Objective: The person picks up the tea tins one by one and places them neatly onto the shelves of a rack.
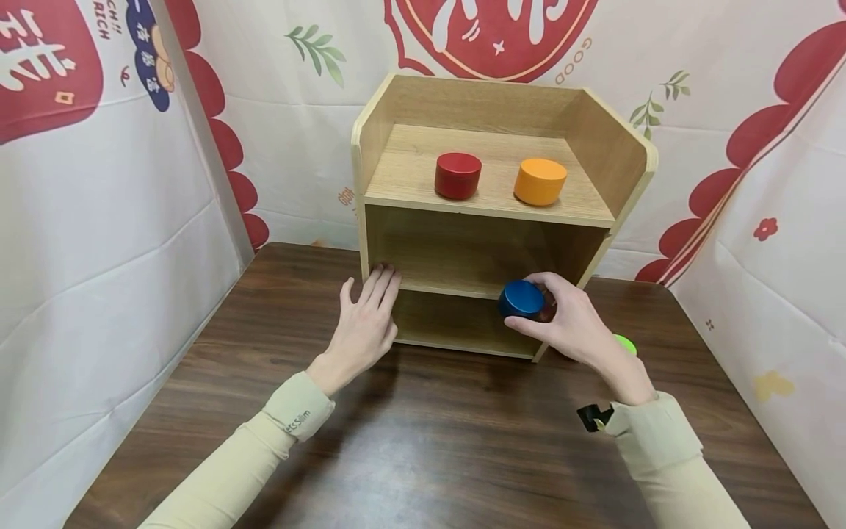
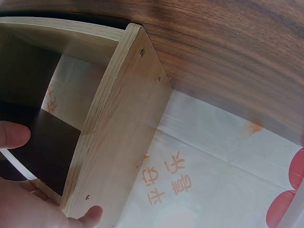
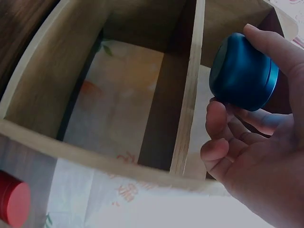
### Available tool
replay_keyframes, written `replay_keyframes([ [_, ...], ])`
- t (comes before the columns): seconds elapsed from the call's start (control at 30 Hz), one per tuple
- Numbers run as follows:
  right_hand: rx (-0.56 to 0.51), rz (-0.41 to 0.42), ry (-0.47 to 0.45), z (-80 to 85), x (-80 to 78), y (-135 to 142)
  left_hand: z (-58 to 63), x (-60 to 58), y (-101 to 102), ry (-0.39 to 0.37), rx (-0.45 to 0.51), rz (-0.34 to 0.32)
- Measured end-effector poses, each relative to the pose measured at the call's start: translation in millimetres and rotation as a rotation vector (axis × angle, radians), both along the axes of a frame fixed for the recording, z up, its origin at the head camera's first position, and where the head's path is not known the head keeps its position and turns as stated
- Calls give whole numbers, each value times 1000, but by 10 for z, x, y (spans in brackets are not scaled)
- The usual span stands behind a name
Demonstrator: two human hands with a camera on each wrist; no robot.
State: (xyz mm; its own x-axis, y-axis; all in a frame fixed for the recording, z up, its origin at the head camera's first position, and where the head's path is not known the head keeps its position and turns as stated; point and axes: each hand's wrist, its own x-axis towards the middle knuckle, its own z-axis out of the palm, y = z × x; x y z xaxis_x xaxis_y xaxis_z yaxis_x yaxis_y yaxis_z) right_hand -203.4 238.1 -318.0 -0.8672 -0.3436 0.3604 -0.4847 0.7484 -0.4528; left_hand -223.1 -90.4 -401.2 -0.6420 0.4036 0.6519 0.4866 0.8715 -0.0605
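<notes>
Within right grip (image 1: pixel 573 319) | blue canister (image 1: pixel 521 299) | between thumb (image 3: pixel 275 45) and fingers (image 3: pixel 217 121)

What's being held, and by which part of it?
The blue container, by its curved side, in the right hand. The left hand rests straight-fingered against the wooden shelf.

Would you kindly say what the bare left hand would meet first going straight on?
The left hand would likely meet the left side panel of the pale wooden shelf first, edge-on; depth is unclear.
</notes>
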Motion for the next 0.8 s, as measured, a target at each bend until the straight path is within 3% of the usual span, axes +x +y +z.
replay_keyframes([
  [0.2,7,14,-54,45,-97,-163,-13,-12,3,7,-2,6],
  [0.8,-47,68,-20,116,-449,-650,-33,-25,4,16,2,1],
])
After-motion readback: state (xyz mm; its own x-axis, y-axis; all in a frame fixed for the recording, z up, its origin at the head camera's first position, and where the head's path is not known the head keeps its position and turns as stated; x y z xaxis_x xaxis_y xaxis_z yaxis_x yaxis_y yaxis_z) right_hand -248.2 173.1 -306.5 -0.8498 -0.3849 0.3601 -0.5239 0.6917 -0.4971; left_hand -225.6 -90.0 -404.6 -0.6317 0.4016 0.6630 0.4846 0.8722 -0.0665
